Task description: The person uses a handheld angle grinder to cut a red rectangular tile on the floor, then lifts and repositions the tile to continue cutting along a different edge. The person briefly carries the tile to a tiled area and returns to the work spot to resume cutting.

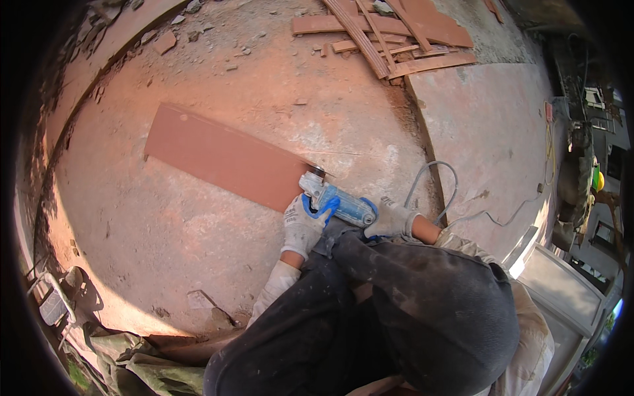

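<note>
one long red-brown tile (224, 158) lay on the floor (165, 224). one blue angle grinder (337, 201), one grey cord (432, 185). two gloved hands: left hand (302, 228), right hand (391, 221). one pile of tile offcuts (389, 33) at top, pieces too jumbled to count.

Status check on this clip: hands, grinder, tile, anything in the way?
Both gloved hands on blue angle grinder: left hand near head, right hand at rear. Disc at red tile end. Cord trails right, clear of disc.
</note>
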The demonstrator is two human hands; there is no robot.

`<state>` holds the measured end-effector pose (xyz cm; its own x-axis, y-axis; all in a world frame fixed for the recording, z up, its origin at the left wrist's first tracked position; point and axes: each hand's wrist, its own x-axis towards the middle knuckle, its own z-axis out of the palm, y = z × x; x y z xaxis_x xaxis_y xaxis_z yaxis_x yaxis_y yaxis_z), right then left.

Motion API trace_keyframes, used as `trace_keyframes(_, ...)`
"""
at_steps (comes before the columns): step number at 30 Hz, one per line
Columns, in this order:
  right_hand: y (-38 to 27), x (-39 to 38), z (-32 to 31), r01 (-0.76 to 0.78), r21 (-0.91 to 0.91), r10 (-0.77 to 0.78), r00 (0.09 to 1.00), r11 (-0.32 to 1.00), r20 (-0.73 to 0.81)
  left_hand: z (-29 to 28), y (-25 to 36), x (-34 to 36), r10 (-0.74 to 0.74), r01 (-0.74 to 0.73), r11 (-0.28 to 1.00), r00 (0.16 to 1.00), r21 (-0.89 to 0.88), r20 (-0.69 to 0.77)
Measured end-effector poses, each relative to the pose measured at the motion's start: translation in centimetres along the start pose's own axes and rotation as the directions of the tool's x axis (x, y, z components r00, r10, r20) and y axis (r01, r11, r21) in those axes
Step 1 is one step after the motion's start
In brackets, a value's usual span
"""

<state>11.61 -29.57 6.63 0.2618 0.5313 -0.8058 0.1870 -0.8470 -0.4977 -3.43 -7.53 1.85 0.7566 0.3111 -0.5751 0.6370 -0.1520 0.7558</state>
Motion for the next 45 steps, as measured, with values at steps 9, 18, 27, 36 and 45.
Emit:
trace_keyframes(9,0.0,-0.1,-0.1,-0.027,0.042,0.026,0.999,0.999,0.025,0.1,-0.9,0.6,-0.038,0.036,0.998,0.998,0.042,0.040)
trace_keyframes(18,-0.1,-0.1,0.1,-0.049,-0.011,0.049,0.999,0.999,-0.005,-0.5,-0.4,0.4,0.012,-0.013,0.997,1.000,0.074,0.016)
trace_keyframes(27,1.3,0.8,0.7,0.000,0.010,0.000,1.000,1.000,-0.021,-0.1,-0.8,0.2,0.101,-0.093,0.991,0.992,0.094,-0.080)
trace_keyframes(36,1.9,1.3,0.9,0.030,0.079,-0.031,0.999,0.996,0.010,-0.1,-0.6,0.2,0.082,-0.074,0.993,0.993,0.088,-0.087)
trace_keyframes(45,1.6,1.3,0.4,0.036,0.079,-0.038,0.999,0.996,0.024,0.2,-1.2,0.3,0.112,-0.098,0.989,0.984,0.109,-0.137)
